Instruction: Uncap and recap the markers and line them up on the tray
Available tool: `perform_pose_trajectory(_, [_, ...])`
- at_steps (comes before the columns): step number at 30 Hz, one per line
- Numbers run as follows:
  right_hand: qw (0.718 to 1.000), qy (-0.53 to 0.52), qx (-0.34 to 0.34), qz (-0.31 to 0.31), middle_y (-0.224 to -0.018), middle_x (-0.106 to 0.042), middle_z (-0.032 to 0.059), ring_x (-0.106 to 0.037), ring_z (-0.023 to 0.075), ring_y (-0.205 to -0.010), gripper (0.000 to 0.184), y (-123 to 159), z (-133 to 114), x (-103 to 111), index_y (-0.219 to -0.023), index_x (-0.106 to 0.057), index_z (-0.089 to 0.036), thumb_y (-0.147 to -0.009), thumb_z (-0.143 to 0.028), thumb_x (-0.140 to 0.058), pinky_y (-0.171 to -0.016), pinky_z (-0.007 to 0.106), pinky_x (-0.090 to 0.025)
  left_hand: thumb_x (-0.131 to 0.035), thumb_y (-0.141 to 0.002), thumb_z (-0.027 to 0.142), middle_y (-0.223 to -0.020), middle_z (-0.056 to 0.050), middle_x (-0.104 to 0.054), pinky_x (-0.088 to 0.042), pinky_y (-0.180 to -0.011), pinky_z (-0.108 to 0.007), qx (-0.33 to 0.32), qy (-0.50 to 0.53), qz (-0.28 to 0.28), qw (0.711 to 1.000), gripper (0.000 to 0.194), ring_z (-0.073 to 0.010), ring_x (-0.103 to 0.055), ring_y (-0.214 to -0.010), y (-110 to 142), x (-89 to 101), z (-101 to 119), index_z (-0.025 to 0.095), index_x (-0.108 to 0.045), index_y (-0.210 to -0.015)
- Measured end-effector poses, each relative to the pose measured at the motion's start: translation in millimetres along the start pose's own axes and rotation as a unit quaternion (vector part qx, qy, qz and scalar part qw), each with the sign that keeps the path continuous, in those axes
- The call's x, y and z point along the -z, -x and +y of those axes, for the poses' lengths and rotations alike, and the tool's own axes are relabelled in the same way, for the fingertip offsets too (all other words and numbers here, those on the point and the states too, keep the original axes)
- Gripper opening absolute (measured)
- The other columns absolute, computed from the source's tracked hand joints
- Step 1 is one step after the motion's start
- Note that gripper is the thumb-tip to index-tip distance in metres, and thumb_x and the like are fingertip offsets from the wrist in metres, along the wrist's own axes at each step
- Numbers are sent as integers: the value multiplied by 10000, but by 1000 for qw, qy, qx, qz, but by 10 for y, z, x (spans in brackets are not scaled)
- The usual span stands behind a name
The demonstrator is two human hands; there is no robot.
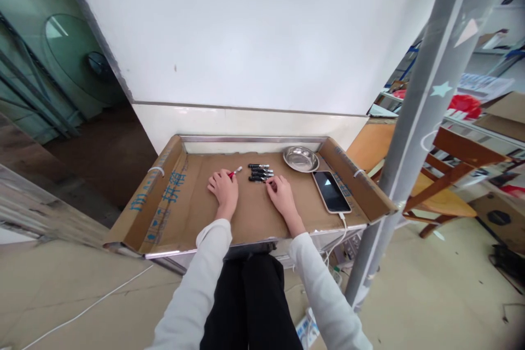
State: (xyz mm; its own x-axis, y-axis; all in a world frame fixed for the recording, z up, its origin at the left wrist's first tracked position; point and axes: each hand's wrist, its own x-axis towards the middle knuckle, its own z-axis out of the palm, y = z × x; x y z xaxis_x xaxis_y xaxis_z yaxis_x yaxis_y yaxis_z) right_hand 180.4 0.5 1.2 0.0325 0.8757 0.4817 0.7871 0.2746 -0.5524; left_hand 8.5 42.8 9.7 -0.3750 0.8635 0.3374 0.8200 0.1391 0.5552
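Observation:
My left hand point(223, 187) rests on the cardboard-covered table point(192, 208) with its fingers closed on a small red and white pen-like piece point(235, 172) that points up and right. My right hand point(280, 191) lies a little to the right, with its fingertips pinched at the near end of a short row of black pens point(260, 173). The pens lie side by side just beyond both hands, and I cannot tell whether one is gripped.
A shallow metal dish point(301, 158) sits at the table's back right. A phone point(331, 191) with a white cable lies by the right cardboard flap. A grey pole point(414, 120) stands to the right, with wooden chairs point(447, 180) behind it. A white wall is straight ahead.

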Motion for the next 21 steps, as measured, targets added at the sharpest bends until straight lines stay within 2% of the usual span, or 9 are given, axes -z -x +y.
perform_pose_trajectory(3, [996,-84,-20,23,-855,-582,44,-522,159,-769,160,-20,0,-9,-886,-580,-194,-863,-280,-447,-759,289,-409,-437,-886,319,-958,-87,-575,-419,-836,-374,-63,140,-20,988,175,-221,-534,-941,5,37,-16,183,-535,-935])
perform_pose_trajectory(6, [969,-231,-79,41,-875,-600,43,-543,145,-758,249,-43,-27,9,-943,-580,-199,-879,-379,-421,-735,280,-435,-407,-909,324,-951,-55,-562,-451,-803,-292,-187,266,-40,945,191,-157,-555,-875,65,106,3,197,-528,-984])
perform_pose_trajectory(8, [917,-371,-145,26,-819,-600,28,-547,125,-664,334,-53,-47,37,-954,-581,-199,-867,-472,-409,-644,262,-451,-417,-910,323,-978,-43,-552,-454,-818,-278,-273,277,-82,917,196,-145,-557,-889,125,149,35,213,-542,-1013])
perform_pose_trajectory(11, [811,-548,-202,-37,-724,-596,12,-538,104,-568,380,-48,-74,86,-909,-607,-180,-814,-525,-479,-558,243,-453,-440,-904,310,-994,-30,-533,-464,-828,-271,-354,256,-155,886,200,-131,-570,-876,198,169,82,239,-563,-1044])
perform_pose_trajectory(13, [769,-600,-213,-67,-705,-610,9,-546,97,-574,299,-34,-86,107,-880,-627,-168,-769,-443,-587,-562,229,-461,-471,-889,304,-999,-30,-524,-478,-826,-271,-368,259,-168,877,199,-129,-576,-883,220,152,100,239,-559,-1056])
perform_pose_trajectory(15, [746,-620,-233,-76,-700,-624,7,-556,89,-587,214,-22,-89,116,-860,-639,-160,-734,-333,-647,-572,214,-470,-512,-867,301,-1010,-40,-524,-496,-815,-274,-352,293,-134,879,228,-128,-583,-884,226,129,107,221,-527,-1080])
perform_pose_trajectory(18, [704,-646,-281,-93,-712,-642,18,-582,87,-621,148,-20,-71,118,-850,-639,-145,-738,-241,-633,-609,205,-489,-532,-854,296,-1009,-55,-541,-517,-800,-279,-314,359,-64,877,259,-121,-598,-860,227,124,116,193,-489,-1087])
perform_pose_trajectory(21, [668,-666,-309,-121,-698,-640,16,-576,78,-599,118,-28,-44,117,-854,-632,-139,-752,-184,-595,-590,189,-486,-484,-880,271,-1007,-49,-578,-511,-837,-290,-342,362,-74,864,175,-119,-602,-881,236,159,127,198,-531,-1032])
